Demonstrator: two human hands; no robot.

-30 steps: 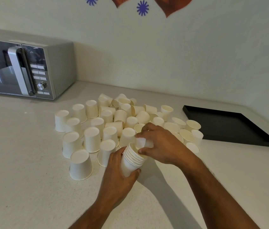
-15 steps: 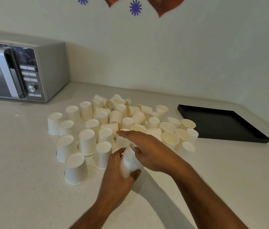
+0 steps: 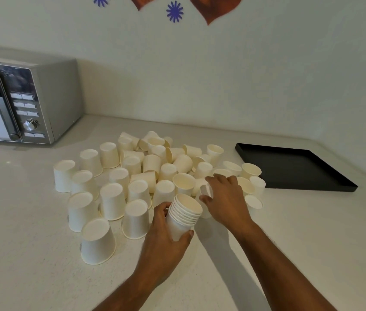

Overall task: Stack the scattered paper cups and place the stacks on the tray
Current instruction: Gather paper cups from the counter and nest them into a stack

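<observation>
My left hand (image 3: 166, 241) grips a stack of several nested white paper cups (image 3: 183, 217), mouth up and tilted to the right, just above the counter. My right hand (image 3: 227, 199) is right of the stack at the near edge of the pile, thumb and fingers closed around a single paper cup (image 3: 205, 190) that is partly hidden and blurred. Scattered paper cups (image 3: 137, 176) cover the counter beyond and to the left: most stand upside down, some lie on their sides, a few stand mouth up. A black square tray (image 3: 294, 167) lies at the right with nothing on it.
A silver microwave (image 3: 20, 102) stands at the far left against the wall. The white counter (image 3: 312, 232) ends at the wall behind the pile and the tray. Upside-down cups (image 3: 97, 241) stand close to the left of my left hand.
My right hand has left the top of the stack and moved right and forward into the pile, closing on a single cup. The stack in my left hand has one more cup.
</observation>
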